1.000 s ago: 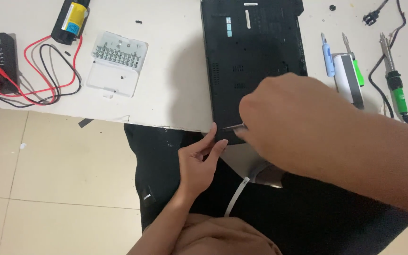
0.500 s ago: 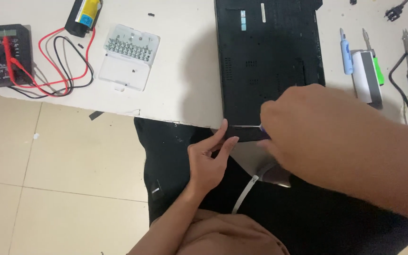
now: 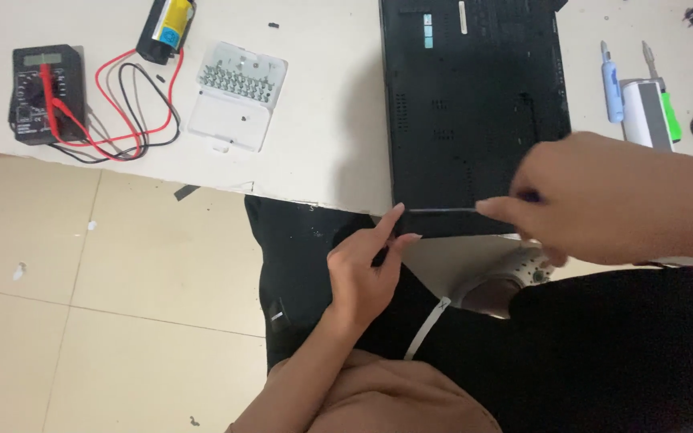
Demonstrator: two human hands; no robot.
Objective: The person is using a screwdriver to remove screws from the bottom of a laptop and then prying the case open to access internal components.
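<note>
A black laptop [image 3: 475, 112] lies bottom side up on the white table [image 3: 322, 152], its near edge over the table's front edge. My right hand [image 3: 595, 200] grips a thin screwdriver [image 3: 443, 211] whose shaft lies along the laptop's near edge, pointing left. My left hand [image 3: 366, 269] sits below the table edge with its fingertips touching the laptop's near left corner, close to the screwdriver's tip. What the left fingers pinch, if anything, is hidden.
A black multimeter [image 3: 42, 92] with red and black leads sits at the table's left. Beside it lie a black and yellow battery pack [image 3: 166, 28] and an open white bit case [image 3: 238, 96]. Screwdrivers and a white tool [image 3: 643, 108] lie right of the laptop. Tiled floor is below.
My right hand has slid to the right along the laptop's near edge, baring the screwdriver's shaft. My left hand stays at the near left corner. The view has shifted a little.
</note>
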